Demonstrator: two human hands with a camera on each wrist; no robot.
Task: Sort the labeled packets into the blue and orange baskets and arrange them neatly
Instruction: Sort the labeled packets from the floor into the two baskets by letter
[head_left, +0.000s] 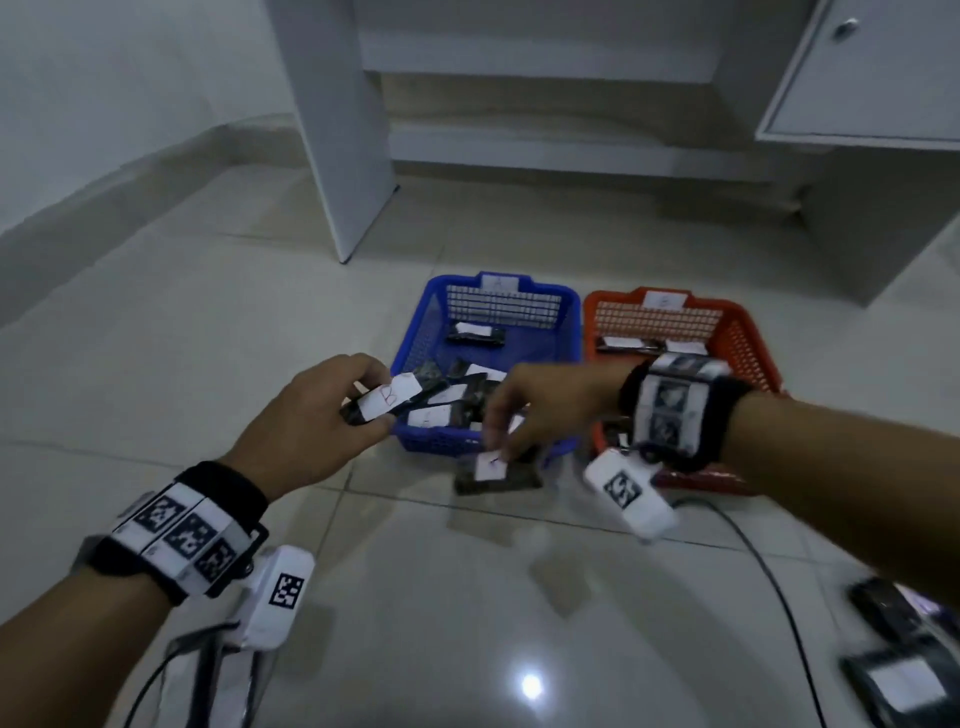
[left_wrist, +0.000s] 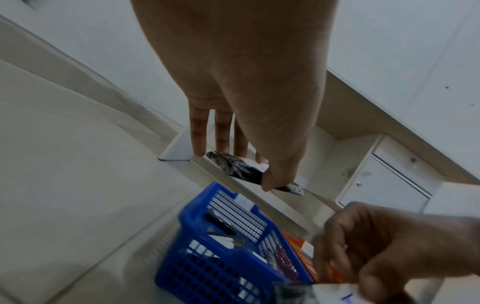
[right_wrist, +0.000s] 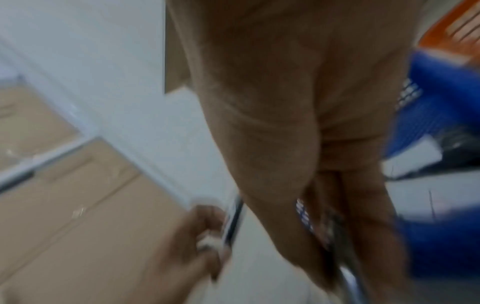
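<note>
My left hand (head_left: 332, 410) pinches a dark packet (head_left: 387, 400) with a white label marked B, held over the near left corner of the blue basket (head_left: 415, 343). In the left wrist view the thumb and fingers grip this packet (left_wrist: 241, 170). My right hand (head_left: 524, 415) pinches another dark packet (head_left: 496, 473) with a white label, hanging in front of the blue basket's near wall. The blue basket holds several labeled packets (head_left: 475, 332). To its right, the orange basket (head_left: 748, 343) holds a few packets (head_left: 628, 343) at its far end. The right wrist view is blurred.
Both baskets stand on a glossy tiled floor (head_left: 208, 338). A white desk leg (head_left: 337, 130) and a cabinet (head_left: 872, 78) rise behind them. A black cable (head_left: 769, 587) runs across the floor at right, near more dark packets (head_left: 883, 603) at the right edge.
</note>
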